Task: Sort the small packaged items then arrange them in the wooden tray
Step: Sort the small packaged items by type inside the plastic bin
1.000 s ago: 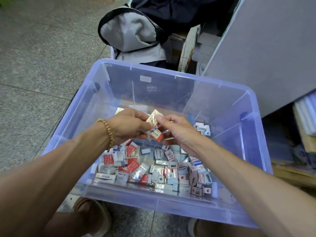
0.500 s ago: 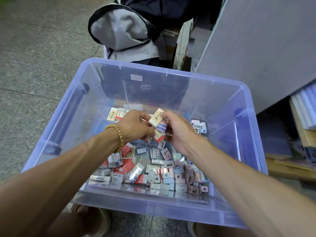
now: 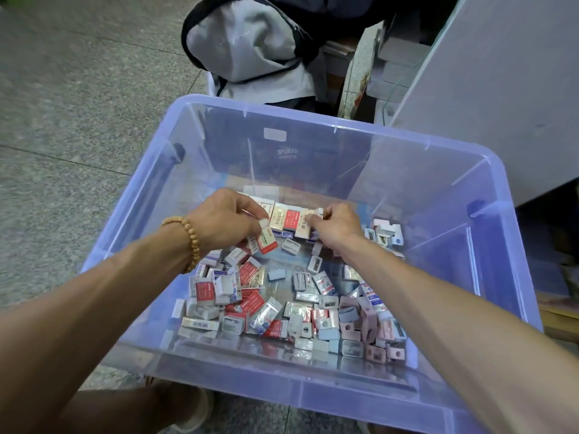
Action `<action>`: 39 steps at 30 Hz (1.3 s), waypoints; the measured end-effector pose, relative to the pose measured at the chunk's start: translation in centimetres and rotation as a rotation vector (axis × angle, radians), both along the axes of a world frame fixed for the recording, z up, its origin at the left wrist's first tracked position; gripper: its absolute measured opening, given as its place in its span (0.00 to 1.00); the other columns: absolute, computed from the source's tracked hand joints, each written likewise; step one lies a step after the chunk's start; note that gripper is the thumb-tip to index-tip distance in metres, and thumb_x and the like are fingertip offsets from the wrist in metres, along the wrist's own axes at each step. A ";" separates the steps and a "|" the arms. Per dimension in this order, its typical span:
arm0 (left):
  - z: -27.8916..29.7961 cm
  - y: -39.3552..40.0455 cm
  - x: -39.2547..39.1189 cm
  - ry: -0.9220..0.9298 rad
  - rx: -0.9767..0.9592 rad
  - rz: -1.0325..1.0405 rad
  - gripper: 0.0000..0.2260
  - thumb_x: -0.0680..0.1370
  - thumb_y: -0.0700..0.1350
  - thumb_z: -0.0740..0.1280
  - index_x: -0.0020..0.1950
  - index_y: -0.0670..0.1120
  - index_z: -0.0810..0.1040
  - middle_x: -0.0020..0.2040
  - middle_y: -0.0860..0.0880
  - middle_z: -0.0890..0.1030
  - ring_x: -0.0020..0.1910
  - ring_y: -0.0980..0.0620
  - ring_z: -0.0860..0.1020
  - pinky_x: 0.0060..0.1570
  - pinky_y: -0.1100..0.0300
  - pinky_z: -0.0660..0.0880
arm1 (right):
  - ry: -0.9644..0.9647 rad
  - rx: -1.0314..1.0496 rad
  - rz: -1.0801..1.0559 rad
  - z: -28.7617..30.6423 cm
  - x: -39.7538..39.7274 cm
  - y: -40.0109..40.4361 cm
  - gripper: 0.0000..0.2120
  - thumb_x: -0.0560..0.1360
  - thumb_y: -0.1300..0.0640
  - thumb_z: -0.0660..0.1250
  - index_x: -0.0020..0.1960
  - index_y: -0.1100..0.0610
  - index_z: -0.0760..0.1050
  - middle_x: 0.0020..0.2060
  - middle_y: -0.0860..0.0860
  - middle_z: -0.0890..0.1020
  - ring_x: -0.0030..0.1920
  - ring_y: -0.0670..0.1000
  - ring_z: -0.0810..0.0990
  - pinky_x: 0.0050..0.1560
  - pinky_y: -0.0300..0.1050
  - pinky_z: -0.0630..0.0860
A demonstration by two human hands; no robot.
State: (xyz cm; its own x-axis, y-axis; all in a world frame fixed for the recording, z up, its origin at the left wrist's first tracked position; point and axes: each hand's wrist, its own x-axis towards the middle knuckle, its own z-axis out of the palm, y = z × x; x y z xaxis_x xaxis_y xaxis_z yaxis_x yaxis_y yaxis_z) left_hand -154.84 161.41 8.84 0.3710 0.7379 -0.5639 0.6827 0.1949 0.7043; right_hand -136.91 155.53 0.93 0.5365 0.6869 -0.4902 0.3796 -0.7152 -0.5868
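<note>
Two hands work inside a clear bin (image 3: 488,277): the left hand (image 3: 228,223) grips a red-and-white packet (image 3: 262,240), the right hand (image 3: 336,225) pinches a cream packet (image 3: 304,225).

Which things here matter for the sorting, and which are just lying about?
Job:
left hand gripping red-and-white packet
right hand at lined-up packets
loose packet pile
blue bin

Lying about:
grey backpack
white panel

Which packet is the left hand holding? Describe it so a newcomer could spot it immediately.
Start at the big translucent blue bin and follow the arm with the bead bracelet to the left hand. In its grip sits a small white-and-red packet, raised above the loose pile rather than lying in it.
</note>
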 end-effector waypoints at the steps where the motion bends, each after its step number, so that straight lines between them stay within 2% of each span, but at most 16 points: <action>1: 0.0 0.1 -0.3 0.003 0.008 -0.006 0.05 0.76 0.32 0.68 0.45 0.41 0.81 0.37 0.44 0.83 0.30 0.51 0.81 0.41 0.51 0.82 | -0.043 -0.003 0.009 -0.4 0.0 0.1 0.16 0.79 0.50 0.68 0.36 0.56 0.70 0.30 0.51 0.75 0.36 0.54 0.77 0.39 0.46 0.74; 3: 0.0 0.4 -0.6 -0.003 0.017 -0.006 0.06 0.76 0.33 0.68 0.45 0.43 0.80 0.40 0.43 0.83 0.35 0.49 0.82 0.44 0.51 0.82 | -0.119 -0.008 0.011 -1.1 -0.1 0.3 0.17 0.78 0.49 0.68 0.35 0.56 0.69 0.32 0.51 0.74 0.40 0.58 0.78 0.39 0.50 0.76; 6: 0.1 0.8 -0.8 -0.012 0.013 -0.005 0.06 0.76 0.33 0.68 0.47 0.43 0.79 0.42 0.44 0.83 0.38 0.49 0.82 0.44 0.53 0.82 | -0.199 -0.007 -0.025 -1.4 -0.1 0.3 0.20 0.75 0.45 0.72 0.33 0.56 0.70 0.31 0.53 0.76 0.39 0.59 0.79 0.37 0.47 0.73; 11: 0.4 1.1 -0.6 -0.033 0.029 -0.010 0.07 0.77 0.33 0.67 0.45 0.45 0.79 0.42 0.45 0.83 0.40 0.48 0.81 0.45 0.55 0.82 | -0.183 0.060 -0.138 -1.6 0.6 -0.4 0.20 0.72 0.47 0.76 0.37 0.65 0.79 0.36 0.59 0.83 0.39 0.59 0.80 0.39 0.47 0.72; 13: 0.4 1.2 -0.6 -0.041 0.033 -0.009 0.08 0.77 0.33 0.67 0.44 0.46 0.78 0.43 0.44 0.83 0.42 0.47 0.82 0.46 0.53 0.82 | -0.130 0.082 -0.170 -1.9 1.0 -0.7 0.11 0.72 0.52 0.77 0.39 0.58 0.78 0.41 0.56 0.84 0.45 0.57 0.82 0.45 0.47 0.77; 15: 0.4 1.3 -0.7 -0.051 0.031 0.000 0.08 0.77 0.32 0.67 0.44 0.45 0.78 0.43 0.43 0.83 0.42 0.45 0.82 0.48 0.48 0.81 | -0.060 0.108 -0.177 -1.6 1.4 -1.3 0.10 0.71 0.56 0.77 0.43 0.51 0.75 0.42 0.51 0.83 0.47 0.54 0.83 0.51 0.50 0.81; 18: 0.3 1.5 -1.0 -0.047 0.005 0.025 0.06 0.77 0.33 0.67 0.47 0.43 0.78 0.43 0.42 0.84 0.38 0.47 0.81 0.48 0.48 0.81 | -0.117 0.157 -0.021 -0.5 1.5 -2.4 0.18 0.70 0.53 0.79 0.56 0.52 0.77 0.42 0.46 0.80 0.44 0.49 0.81 0.47 0.48 0.79; 20: 0.2 1.5 -0.9 -0.065 -0.030 0.055 0.05 0.77 0.33 0.67 0.48 0.41 0.78 0.44 0.41 0.84 0.36 0.49 0.80 0.45 0.53 0.81 | -0.248 0.155 0.225 -0.1 0.9 -3.0 0.24 0.69 0.48 0.79 0.62 0.50 0.76 0.50 0.46 0.77 0.48 0.48 0.77 0.49 0.45 0.74; 22: 0.1 1.5 -0.9 -0.087 -0.054 0.083 0.05 0.77 0.32 0.67 0.50 0.40 0.78 0.44 0.40 0.84 0.36 0.49 0.81 0.44 0.55 0.81 | -0.382 0.090 0.414 -0.2 0.1 -3.0 0.24 0.71 0.47 0.77 0.64 0.51 0.76 0.52 0.48 0.72 0.54 0.51 0.74 0.49 0.43 0.67; 25: -0.1 1.2 -0.8 -0.090 -0.062 0.085 0.05 0.77 0.32 0.67 0.50 0.39 0.78 0.45 0.40 0.84 0.38 0.47 0.81 0.44 0.55 0.81 | -0.442 0.134 0.411 -0.7 -0.3 -2.3 0.17 0.74 0.52 0.74 0.61 0.54 0.78 0.49 0.48 0.69 0.57 0.54 0.75 0.50 0.41 0.64; 27: -0.2 1.0 -0.8 -0.103 -0.082 0.086 0.05 0.76 0.31 0.67 0.49 0.40 0.77 0.45 0.39 0.84 0.38 0.47 0.81 0.39 0.58 0.81 | -0.451 0.159 0.396 -1.1 -0.1 -1.9 0.15 0.75 0.54 0.74 0.59 0.55 0.79 0.48 0.48 0.69 0.57 0.55 0.75 0.51 0.42 0.65; 30: -0.3 0.8 -0.6 -0.131 -0.126 0.108 0.06 0.76 0.30 0.66 0.48 0.40 0.77 0.45 0.37 0.83 0.31 0.50 0.81 0.31 0.62 0.80 | -0.457 0.129 0.419 -0.9 0.0 -1.9 0.15 0.74 0.53 0.74 0.59 0.55 0.78 0.50 0.49 0.70 0.57 0.54 0.75 0.49 0.42 0.64; 33: 0.1 0.6 0.1 -0.168 -0.140 0.107 0.06 0.77 0.30 0.66 0.46 0.40 0.77 0.46 0.35 0.83 0.30 0.51 0.81 0.29 0.63 0.79 | -0.493 0.133 0.396 0.3 0.0 -2.1 0.15 0.76 0.53 0.72 0.61 0.55 0.78 0.54 0.52 0.76 0.56 0.54 0.75 0.47 0.42 0.64; 35: 0.4 0.3 0.8 -0.201 -0.151 0.106 0.06 0.77 0.30 0.65 0.45 0.41 0.77 0.46 0.35 0.83 0.33 0.49 0.81 0.29 0.64 0.79 | -0.279 0.223 0.224 2.0 0.0 -2.1 0.09 0.77 0.54 0.68 0.56 0.55 0.80 0.51 0.50 0.79 0.52 0.51 0.77 0.46 0.43 0.69; 37: 0.6 -0.1 1.5 -0.248 -0.177 0.114 0.07 0.77 0.29 0.65 0.46 0.40 0.77 0.44 0.36 0.82 0.33 0.50 0.82 0.27 0.65 0.77 | 0.221 0.266 0.053 4.3 -0.1 -2.1 0.04 0.78 0.54 0.69 0.48 0.52 0.81 0.45 0.50 0.84 0.46 0.51 0.82 0.46 0.42 0.76; 39: 0.7 -0.5 2.4 -0.324 -0.224 0.132 0.06 0.76 0.29 0.65 0.47 0.39 0.77 0.43 0.38 0.81 0.31 0.52 0.82 0.27 0.65 0.77 | 0.548 0.226 0.083 5.7 -0.3 -2.7 0.03 0.77 0.57 0.71 0.45 0.53 0.82 0.41 0.53 0.86 0.40 0.51 0.84 0.41 0.41 0.80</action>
State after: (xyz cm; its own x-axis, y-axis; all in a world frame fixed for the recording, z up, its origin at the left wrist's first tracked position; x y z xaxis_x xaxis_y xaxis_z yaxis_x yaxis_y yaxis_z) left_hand -152.48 160.89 9.54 0.4660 0.6632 -0.5857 0.3920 0.4387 0.8086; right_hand -137.20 152.82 6.64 0.1866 0.8355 -0.5169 0.0279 -0.5304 -0.8473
